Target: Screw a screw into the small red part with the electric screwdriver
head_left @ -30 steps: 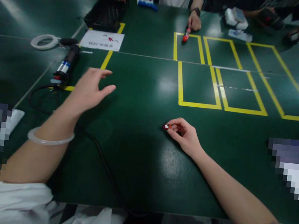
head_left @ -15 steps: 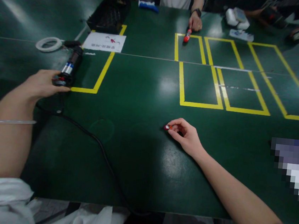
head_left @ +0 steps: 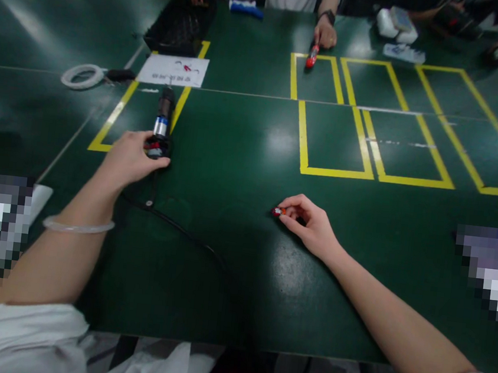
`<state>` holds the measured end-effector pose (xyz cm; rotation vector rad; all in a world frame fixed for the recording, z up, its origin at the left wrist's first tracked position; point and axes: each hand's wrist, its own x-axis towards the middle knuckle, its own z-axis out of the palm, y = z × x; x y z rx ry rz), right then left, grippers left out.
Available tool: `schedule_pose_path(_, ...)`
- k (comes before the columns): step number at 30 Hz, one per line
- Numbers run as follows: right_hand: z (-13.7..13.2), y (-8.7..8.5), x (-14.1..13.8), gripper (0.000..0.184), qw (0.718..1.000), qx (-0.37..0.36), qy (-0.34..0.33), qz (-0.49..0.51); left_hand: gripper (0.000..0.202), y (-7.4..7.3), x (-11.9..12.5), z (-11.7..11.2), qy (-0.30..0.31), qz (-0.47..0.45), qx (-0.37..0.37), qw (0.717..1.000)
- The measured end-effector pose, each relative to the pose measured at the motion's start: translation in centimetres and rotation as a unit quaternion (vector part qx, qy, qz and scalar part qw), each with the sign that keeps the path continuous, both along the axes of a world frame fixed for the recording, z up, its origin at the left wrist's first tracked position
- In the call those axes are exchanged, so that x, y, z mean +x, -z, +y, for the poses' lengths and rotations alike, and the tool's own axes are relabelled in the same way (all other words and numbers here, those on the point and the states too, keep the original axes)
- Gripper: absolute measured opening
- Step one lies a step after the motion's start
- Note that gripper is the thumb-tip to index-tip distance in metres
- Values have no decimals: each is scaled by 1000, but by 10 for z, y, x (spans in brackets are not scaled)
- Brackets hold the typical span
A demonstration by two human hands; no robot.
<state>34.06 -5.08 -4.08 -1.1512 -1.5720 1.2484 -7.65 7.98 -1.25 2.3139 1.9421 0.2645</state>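
My left hand (head_left: 134, 156) is wrapped round the rear end of a corded electric screwdriver (head_left: 163, 112), black with a silver and blue band. Its thin tip points away from me, and a black cord (head_left: 178, 226) trails from it across the green table. My right hand (head_left: 311, 226) rests low over the table, thumb and fingers pinching a small red, orange and white piece (head_left: 278, 211). The fingertips partly cover this piece, and its kind is not clear.
Yellow tape outlines (head_left: 337, 174) mark the green table (head_left: 219, 302). Across it, a co-worker's hand (head_left: 325, 34) touches a red object (head_left: 312, 56). A black tray (head_left: 179, 28), a paper label (head_left: 173, 70) and a white ring (head_left: 82, 76) lie far left. White packages (head_left: 397, 25) lie far right.
My left hand has carried the electric screwdriver to the right, over the left taped outline, and its tip points more straight ahead. The cord has shifted along. My right hand is almost unchanged.
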Motion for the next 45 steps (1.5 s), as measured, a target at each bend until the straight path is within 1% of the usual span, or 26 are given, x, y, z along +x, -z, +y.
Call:
schedule_pose_path(1,0,0,0,17,1000,0,1,0,78,-1,19,-8,-3,8,6,1000)
schedule_pose_path(3,0,1,0,18,1000,-1,5,1,74,-2,55,-23,14,2,16,1000)
schedule_pose_path(5,0,2,-1,19,1000,0,11,5,72,-4,90,-37,50,-8,23,998)
schedule_pose_path(8,0,3,-1,20,1000,10,23,11,72,-9,135,-56,101,5,12,995)
schedule_pose_path(11,1,3,0,17,999,27,28,1,72,-12,171,-73,150,4,-1,989)
schedule_pose_path(15,2,3,3,10,996,73,31,-39,74,-11,201,-90,202,-27,-9,979)
schedule_pose_path(19,2,3,6,6,988,117,22,-94,77,-8,213,-101,236,-37,-7,971)
schedule_pose_path(22,1,1,6,8,981,141,-10,-133,75,-9,215,-105,246,-41,-10,968)
schedule_pose_path(24,0,1,6,7,978,148,-20,-143,75,-9,215,-105,249,-38,-10,968)
schedule_pose_path(29,-2,-1,5,5,976,157,9,-154,77,-8,214,-106,252,-30,-4,967)
schedule_pose_path(34,-4,-6,4,9,975,157,7,-158,80,-6,214,-106,252,-35,4,967)
schedule_pose_path(39,-6,-11,3,11,974,157,31,-160,83,-7,219,-106,238,-32,-5,971)
schedule_pose_path(42,-7,-11,4,10,974,154,44,-158,78,-9,225,-106,216,-15,-2,976)
schedule_pose_path(45,-7,-12,4,10,977,150,34,-147,72,-9,229,-105,195,-3,0,981)
